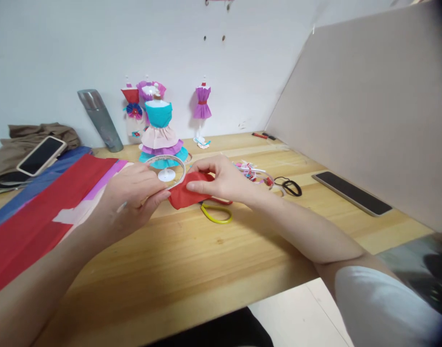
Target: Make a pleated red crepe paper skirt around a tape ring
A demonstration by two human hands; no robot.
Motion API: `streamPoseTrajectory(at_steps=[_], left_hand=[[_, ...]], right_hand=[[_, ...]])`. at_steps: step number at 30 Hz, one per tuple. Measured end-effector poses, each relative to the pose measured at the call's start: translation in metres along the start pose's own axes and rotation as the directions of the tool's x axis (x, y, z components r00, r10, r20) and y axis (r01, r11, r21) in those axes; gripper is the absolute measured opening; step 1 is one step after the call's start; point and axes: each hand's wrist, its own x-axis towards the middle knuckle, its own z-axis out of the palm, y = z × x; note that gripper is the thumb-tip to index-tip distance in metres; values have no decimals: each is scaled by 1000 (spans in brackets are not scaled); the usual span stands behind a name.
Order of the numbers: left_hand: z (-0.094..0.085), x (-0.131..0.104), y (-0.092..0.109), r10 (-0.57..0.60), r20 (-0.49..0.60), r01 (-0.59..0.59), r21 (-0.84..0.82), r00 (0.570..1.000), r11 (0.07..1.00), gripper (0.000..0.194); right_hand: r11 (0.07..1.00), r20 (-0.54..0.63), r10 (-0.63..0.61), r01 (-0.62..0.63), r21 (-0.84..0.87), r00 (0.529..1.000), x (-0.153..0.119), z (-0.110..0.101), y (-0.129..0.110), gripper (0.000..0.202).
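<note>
Fabric [180,196], red and loosely folded, was held up over a wooden table [163,260], between a person's two bare hands. Its long axis ran roughly left to right, rising slightly toward the right. The right hand [224,180] was the nearer one: it gripped the fabric, thumb laid along the front, fingers curled over the top. The left hand [134,197] was at the other end, its thumb tip right beside the fabric's left edge; whether it also pinched that edge could not be told. Its fingers were closed on a tape roll [183,174], tilted on edge, the rim appearing to meet the fabric's upper left corner. The left forearm reached up from the lower left, back of the hand showing; the right came in from the lower right. Behind the tape roll stood a small dress form [158,115] in turquoise, pink and purple. Scissors [221,221] lay on the table below the fabric.
</note>
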Motion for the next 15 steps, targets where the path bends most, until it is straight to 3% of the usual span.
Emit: streamPoseTrajectory(at_steps=[4,8,15], left_hand=[[4,-2,-1,-43,-4,43,78,999,996,22],[7,-4,-3,-141,-1,141,72,990,987,29],[9,-2,5,-47,-37,50,73,998,996,22]], right_hand=[[991,-106,-30,15,-136,994,-7,9,-8,11],[978,-102,-62,40,-204,993,-15,11,-20,15],[942,-67,-69,43,-333,995,-16,4,-27,14]])
